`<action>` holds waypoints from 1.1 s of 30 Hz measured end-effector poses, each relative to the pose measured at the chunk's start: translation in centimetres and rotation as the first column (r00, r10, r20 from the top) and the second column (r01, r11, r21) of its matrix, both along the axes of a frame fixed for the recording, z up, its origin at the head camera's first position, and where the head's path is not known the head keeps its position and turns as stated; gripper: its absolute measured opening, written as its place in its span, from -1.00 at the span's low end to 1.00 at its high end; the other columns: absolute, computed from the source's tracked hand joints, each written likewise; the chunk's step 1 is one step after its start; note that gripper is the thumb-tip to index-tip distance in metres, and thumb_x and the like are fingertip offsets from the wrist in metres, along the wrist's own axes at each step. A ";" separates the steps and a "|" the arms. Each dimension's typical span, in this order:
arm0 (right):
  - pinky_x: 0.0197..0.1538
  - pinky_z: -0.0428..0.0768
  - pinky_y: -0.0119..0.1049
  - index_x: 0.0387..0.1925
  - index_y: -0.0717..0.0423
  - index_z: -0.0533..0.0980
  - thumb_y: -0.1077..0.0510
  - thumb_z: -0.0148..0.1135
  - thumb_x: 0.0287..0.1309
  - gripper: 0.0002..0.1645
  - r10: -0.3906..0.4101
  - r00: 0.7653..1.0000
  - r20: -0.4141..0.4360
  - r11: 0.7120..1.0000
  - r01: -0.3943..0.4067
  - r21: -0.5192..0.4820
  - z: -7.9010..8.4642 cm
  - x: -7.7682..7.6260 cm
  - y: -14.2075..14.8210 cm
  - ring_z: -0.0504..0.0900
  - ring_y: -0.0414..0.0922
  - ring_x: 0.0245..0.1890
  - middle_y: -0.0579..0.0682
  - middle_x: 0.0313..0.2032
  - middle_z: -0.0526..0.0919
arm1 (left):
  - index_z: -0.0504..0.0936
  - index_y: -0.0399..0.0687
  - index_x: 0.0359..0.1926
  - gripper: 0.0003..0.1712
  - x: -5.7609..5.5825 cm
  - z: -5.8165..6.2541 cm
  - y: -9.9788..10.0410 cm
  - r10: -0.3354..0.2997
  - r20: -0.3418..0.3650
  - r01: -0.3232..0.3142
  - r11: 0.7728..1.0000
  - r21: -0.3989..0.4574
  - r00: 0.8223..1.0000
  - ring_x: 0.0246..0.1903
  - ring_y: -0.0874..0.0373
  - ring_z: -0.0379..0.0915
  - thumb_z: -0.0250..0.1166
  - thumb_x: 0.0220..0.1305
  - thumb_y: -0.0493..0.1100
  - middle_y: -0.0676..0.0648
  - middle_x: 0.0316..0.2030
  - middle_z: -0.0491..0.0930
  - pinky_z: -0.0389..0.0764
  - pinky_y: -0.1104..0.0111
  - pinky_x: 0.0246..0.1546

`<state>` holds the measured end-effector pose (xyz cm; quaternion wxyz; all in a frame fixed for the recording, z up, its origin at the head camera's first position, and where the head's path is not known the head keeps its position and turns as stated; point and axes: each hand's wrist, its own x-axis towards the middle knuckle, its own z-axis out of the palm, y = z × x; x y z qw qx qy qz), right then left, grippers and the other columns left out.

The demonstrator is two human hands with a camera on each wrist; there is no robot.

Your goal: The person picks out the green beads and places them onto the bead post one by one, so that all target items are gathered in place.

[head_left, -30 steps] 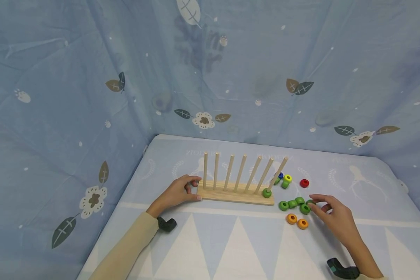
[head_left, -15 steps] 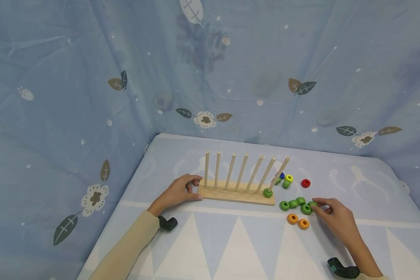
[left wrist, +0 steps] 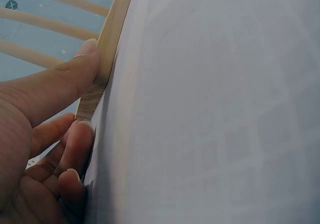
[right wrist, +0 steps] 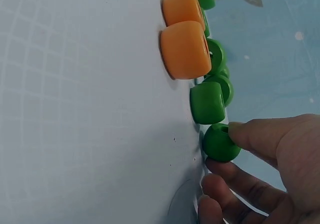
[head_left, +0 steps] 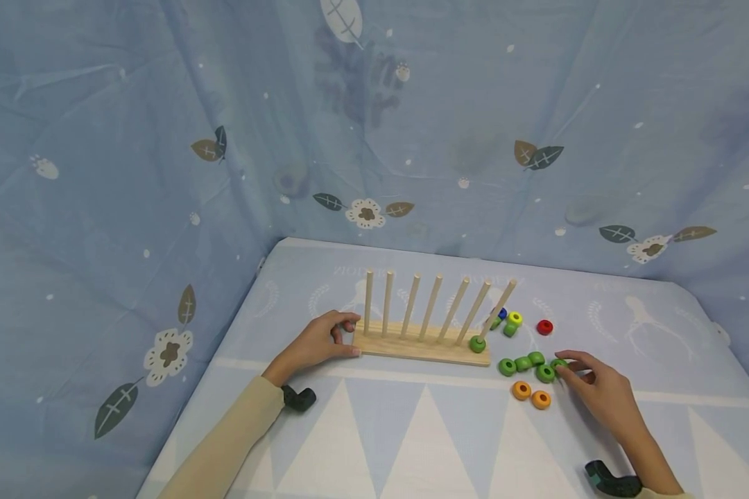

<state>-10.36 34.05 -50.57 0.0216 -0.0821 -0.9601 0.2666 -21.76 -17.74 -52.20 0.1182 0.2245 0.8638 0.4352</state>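
Observation:
My left hand point(head_left: 317, 341) grips the left end of a wooden peg rack point(head_left: 419, 348), thumb at the front edge and fingers round the end in the left wrist view. Several upright pegs stand on the rack, and one green bead point(head_left: 477, 344) sits at the foot of the rightmost peg. To the right, my right hand point(head_left: 604, 391) pinches a green bead point(right wrist: 220, 145) between thumb and fingers, close over the table. Several other green beads point(head_left: 545, 373) lie just left of those fingertips. Two orange beads point(head_left: 521, 390) rest nearer to me.
Behind the green group lie a yellow bead point(head_left: 514, 319), a blue bead point(head_left: 503, 313) and more green beads point(head_left: 510, 330). A red bead point(head_left: 544, 327) lies apart to their right. Blue patterned cloth point(head_left: 462, 125) hangs behind the table and along its left side.
My right hand has dropped slightly and its thumb and fingers have closed on the green bead. My left hand keeps its grip on the rack's end.

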 end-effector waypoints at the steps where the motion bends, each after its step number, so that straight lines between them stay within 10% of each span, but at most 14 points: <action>1: -0.37 0.53 -0.23 0.19 0.18 0.56 0.05 0.37 0.36 -0.54 0.002 1.000 -0.009 1.000 -0.002 0.001 -0.1 0.0 0.0 0.65 0.03 -0.30 0.28 -0.12 0.70 | 0.51 -0.03 0.39 -0.17 0.0 0.0 0.0 -0.001 0.000 0.001 1.000 0.003 1.000 -0.33 0.14 0.47 0.61 0.12 0.02 0.04 -0.04 0.54 0.52 0.30 -0.18; 33: -0.37 0.49 -0.26 0.17 0.40 0.56 0.15 0.48 0.19 -0.41 -0.087 0.995 0.041 0.996 0.087 0.015 -0.3 -0.3 0.4 0.52 0.07 -0.28 0.38 -0.04 0.50 | 0.51 -0.06 0.38 -0.19 0.1 0.1 0.1 -0.001 0.004 0.000 1.000 0.014 1.000 -0.32 0.14 0.49 0.61 0.13 -0.04 0.02 -0.04 0.55 0.53 0.32 -0.16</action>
